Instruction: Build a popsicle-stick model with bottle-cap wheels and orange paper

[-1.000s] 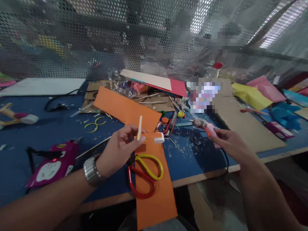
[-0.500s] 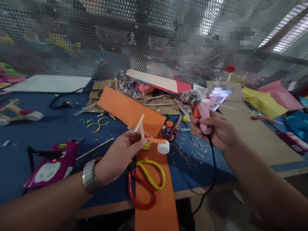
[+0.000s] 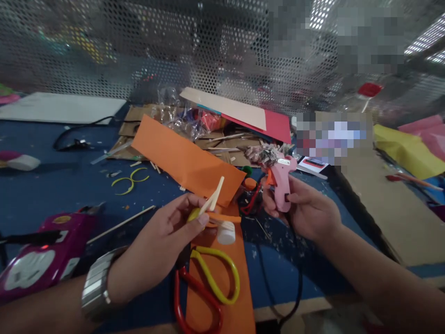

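Note:
My left hand (image 3: 163, 248) pinches a small craft piece (image 3: 216, 218): a pale wooden stick, an orange strip, a yellow cap and a white bottle cap at its end. It hovers just above an orange paper strip (image 3: 222, 287) on the blue table. My right hand (image 3: 306, 211) grips a pink glue gun (image 3: 282, 181) by its handle, nozzle pointing left toward the craft piece, a short gap apart. The gun's black cord (image 3: 295, 287) hangs down over the table's front edge. A steel watch (image 3: 95, 287) sits on my left wrist.
Red and yellow-handled scissors (image 3: 208, 283) lie on the orange strip below my left hand. A larger orange sheet (image 3: 181, 160), cardboard, sticks and plastic wrap lie behind. A magenta device (image 3: 38, 257) sits at the left. Yellow and pink paper (image 3: 406, 146) lies right. Perforated metal mesh (image 3: 139, 55) backs the table.
My right hand lifted the pink glue gun from the table and brought it left and nearer to the craft piece. My left hand tilted the piece and lowered it slightly.

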### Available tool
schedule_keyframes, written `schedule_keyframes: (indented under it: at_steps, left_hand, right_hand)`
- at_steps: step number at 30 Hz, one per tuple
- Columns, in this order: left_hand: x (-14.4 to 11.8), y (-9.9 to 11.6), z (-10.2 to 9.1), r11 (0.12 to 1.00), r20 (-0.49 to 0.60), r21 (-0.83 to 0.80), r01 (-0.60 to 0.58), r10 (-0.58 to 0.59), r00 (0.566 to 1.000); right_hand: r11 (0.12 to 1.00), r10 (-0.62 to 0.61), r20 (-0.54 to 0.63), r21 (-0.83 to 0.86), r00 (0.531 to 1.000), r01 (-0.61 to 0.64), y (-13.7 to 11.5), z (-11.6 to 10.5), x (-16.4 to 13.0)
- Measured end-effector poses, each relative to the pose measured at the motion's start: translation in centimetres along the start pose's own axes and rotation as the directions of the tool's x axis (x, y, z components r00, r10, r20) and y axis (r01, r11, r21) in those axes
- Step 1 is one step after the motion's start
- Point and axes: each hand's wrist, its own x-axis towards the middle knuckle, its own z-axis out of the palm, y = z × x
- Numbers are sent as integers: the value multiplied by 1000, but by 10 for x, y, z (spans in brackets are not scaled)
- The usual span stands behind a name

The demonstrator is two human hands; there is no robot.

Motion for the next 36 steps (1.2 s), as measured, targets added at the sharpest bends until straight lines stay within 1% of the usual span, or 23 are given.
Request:
schedule_keyframes:
  at_steps: [3,6,8,13,16,20,22,25,28,30,32,36]
  left_hand:
    - [1,-2,-2,998,-12,-55,4,-5,1000]
    - [1,-3,-3,993,33,-112,39,-36,999]
    - [0,-4,-3,990,53,-126,62,-56,997]
    - [0,-1,-2,985,55,-140,101,-94,994]
    - [0,1,-1,990,59,-98,99,-94,994]
    - [-3,5,0,998,35,66,24,-27,999]
    - [-5,6,1,991,17,129,-14,12,1000]
    - [-7,8,1,982,11,176,-72,71,997]
    - [-6,10,1,976,36,196,-99,94,995]
    - [-4,10,0,977,41,185,-104,98,994]
    - [-2,8,-2,986,47,146,-80,74,996]
    - [-1,2,-3,999,65,-32,-17,19,998]
  right_hand:
    - [1000,12,16,-5,1000,-12,0,2,-3]
    - [1000,27,22,-13,999,-27,0,2,-6]
    - [999,50,25,-12,998,-49,1,2,-7]
    - [997,74,51,-1,996,-74,3,1,-9]
    - [996,85,46,-6,995,-85,1,2,-11]
    - [998,54,-28,-27,998,-55,0,3,-12]
    - [997,53,-43,-47,998,-55,0,2,-13]
    - [996,54,0,-69,999,-54,3,-2,-15]
    - [997,52,45,-54,998,-50,5,-5,-17]
    - [997,58,50,-59,997,-55,6,-6,-18]
    - [993,75,58,-90,995,-70,6,-8,-20]
    - [964,154,76,-230,985,-133,6,-12,-26]
